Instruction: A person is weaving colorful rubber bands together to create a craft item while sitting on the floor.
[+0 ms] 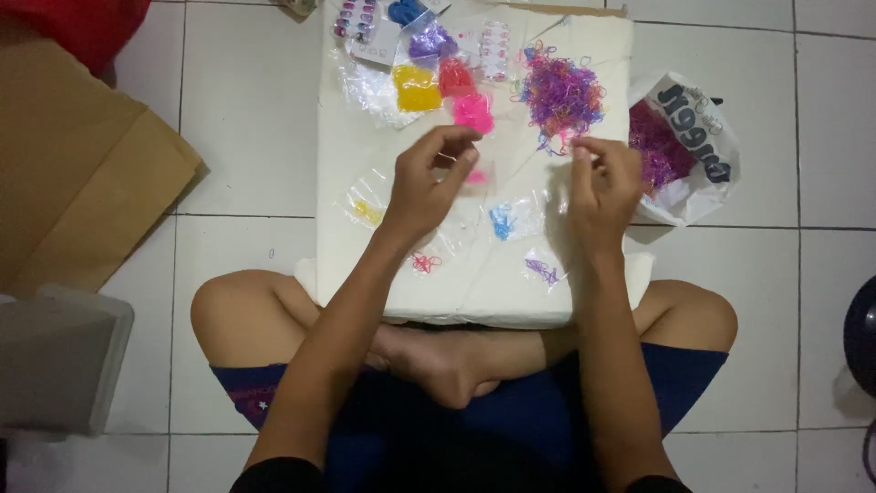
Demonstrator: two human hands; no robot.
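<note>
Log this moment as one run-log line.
left hand: raised, fingers pinched over white board | right hand: fingers pinched beside purple band pile | small clear bags: lying below hands | contents of pinches: unclear

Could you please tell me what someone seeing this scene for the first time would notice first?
Probably the loose heap of purple and pink bands at the top right of the white board, beside small yellow, red and pink packets. Below them, the left hand and right hand hover mid-board, fingertips pinched.
</note>
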